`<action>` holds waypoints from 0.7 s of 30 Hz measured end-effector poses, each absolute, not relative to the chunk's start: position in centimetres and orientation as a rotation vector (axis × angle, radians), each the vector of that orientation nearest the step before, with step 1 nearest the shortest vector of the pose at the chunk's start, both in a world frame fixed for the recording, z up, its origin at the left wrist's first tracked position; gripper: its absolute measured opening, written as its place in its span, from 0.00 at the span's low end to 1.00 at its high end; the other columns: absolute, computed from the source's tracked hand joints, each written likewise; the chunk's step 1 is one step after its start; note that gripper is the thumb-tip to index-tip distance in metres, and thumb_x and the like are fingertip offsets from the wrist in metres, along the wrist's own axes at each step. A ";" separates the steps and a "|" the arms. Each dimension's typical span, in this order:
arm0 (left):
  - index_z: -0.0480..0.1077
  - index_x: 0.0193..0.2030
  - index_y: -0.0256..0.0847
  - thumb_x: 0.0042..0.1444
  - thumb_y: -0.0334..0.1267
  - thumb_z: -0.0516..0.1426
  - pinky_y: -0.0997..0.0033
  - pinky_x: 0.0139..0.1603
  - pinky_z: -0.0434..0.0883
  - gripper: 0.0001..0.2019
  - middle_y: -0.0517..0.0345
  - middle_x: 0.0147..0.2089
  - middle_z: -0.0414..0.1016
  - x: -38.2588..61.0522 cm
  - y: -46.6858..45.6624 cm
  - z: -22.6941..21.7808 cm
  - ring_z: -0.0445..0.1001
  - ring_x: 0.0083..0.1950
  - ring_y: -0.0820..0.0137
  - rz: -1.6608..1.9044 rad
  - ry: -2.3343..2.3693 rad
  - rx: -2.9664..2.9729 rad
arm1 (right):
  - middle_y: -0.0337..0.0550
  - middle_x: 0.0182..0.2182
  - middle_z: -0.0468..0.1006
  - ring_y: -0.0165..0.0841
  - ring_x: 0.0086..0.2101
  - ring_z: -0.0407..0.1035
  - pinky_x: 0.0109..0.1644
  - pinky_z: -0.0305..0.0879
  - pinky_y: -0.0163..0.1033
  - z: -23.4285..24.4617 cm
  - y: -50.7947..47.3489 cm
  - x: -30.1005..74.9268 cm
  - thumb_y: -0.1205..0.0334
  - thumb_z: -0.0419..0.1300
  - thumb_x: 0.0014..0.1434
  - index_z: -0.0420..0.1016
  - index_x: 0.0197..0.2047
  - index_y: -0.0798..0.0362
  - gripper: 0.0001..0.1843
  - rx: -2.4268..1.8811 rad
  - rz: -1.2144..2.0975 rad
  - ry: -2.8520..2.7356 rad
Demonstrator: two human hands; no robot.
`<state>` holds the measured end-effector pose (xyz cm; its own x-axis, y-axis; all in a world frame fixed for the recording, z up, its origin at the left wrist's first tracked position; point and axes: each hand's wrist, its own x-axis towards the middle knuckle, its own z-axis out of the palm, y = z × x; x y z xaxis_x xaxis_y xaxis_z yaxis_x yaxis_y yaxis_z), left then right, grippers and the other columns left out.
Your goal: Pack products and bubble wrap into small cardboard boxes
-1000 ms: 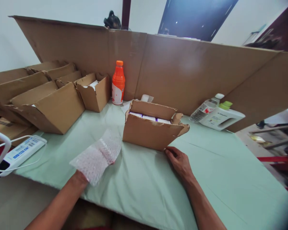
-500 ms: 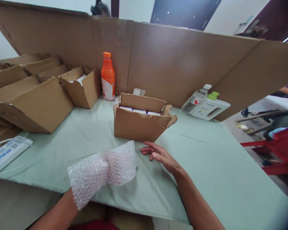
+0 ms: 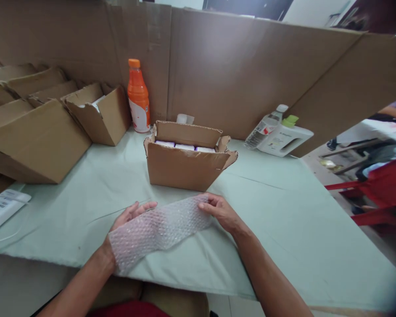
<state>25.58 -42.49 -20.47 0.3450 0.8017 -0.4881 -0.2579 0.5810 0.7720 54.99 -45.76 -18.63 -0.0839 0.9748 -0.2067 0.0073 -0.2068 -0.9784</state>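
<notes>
A strip of clear bubble wrap (image 3: 181, 226) stretches between my two hands above the front of the table. My left hand (image 3: 127, 215) holds its left part, with the palm largely covered by the wrap and some fingertips showing past its upper edge. At the opposite end, my right hand (image 3: 219, 212) pinches the upper right corner between thumb and fingers. Just beyond the hands stands an open cardboard box (image 3: 181, 169), its flaps up. White packages (image 3: 185, 147) with purple edges sit in a row inside.
Several cardboard boxes (image 3: 36, 141) fill the left side. An orange bottle (image 3: 139, 97), a clear water bottle (image 3: 262, 130) and a white jug (image 3: 285, 140) with a green cap stand by the cardboard partition (image 3: 237, 75). A white labelled packet (image 3: 6, 207) lies front left, and a red chair (image 3: 386, 187) is right.
My right hand has taken hold of the wrap's right corner. The wrap is straightened out, and left fingertips now show above it. The camera view has tilted down slightly.
</notes>
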 end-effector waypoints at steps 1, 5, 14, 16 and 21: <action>0.73 0.55 0.38 0.65 0.56 0.50 0.47 0.51 0.76 0.25 0.42 0.53 0.78 25.1 -42.5 -19.9 0.78 0.51 0.53 0.731 0.948 0.591 | 0.43 0.35 0.82 0.34 0.34 0.74 0.41 0.69 0.38 -18.7 -45.7 55.1 0.44 0.72 0.49 0.80 0.40 0.53 0.23 -1.334 1.420 -1.139; 0.74 0.55 0.39 0.58 0.58 0.53 0.53 0.51 0.76 0.28 0.41 0.53 0.79 23.7 -42.3 -18.8 0.79 0.53 0.51 0.766 0.854 0.383 | 0.38 0.28 0.78 0.30 0.26 0.69 0.31 0.63 0.35 -19.2 -45.3 55.6 0.46 0.72 0.47 0.77 0.36 0.53 0.22 -1.386 1.322 -0.965; 0.71 0.60 0.45 0.43 0.36 0.69 0.74 0.36 0.71 0.34 0.58 0.35 0.79 24.0 -43.6 -19.2 0.76 0.34 0.67 0.701 1.082 0.829 | 0.36 0.24 0.71 0.29 0.25 0.60 0.28 0.54 0.34 -19.4 -45.3 56.5 0.48 0.63 0.53 0.75 0.34 0.54 0.16 -1.638 1.017 -1.245; 0.72 0.58 0.43 0.43 0.35 0.68 0.74 0.36 0.70 0.32 0.59 0.33 0.78 24.2 -43.6 -19.0 0.75 0.33 0.68 0.732 1.115 0.911 | 0.36 0.24 0.70 0.29 0.25 0.59 0.28 0.54 0.34 -19.3 -45.2 56.3 0.50 0.61 0.54 0.75 0.33 0.54 0.14 -1.672 0.953 -1.344; 0.72 0.56 0.39 0.44 0.38 0.67 0.72 0.40 0.69 0.29 0.60 0.35 0.78 23.7 -42.9 -19.0 0.74 0.36 0.69 0.870 1.228 1.021 | 0.35 0.21 0.65 0.29 0.24 0.58 0.28 0.54 0.35 -19.3 -45.1 56.1 0.52 0.57 0.55 0.71 0.27 0.53 0.13 -1.758 0.775 -1.444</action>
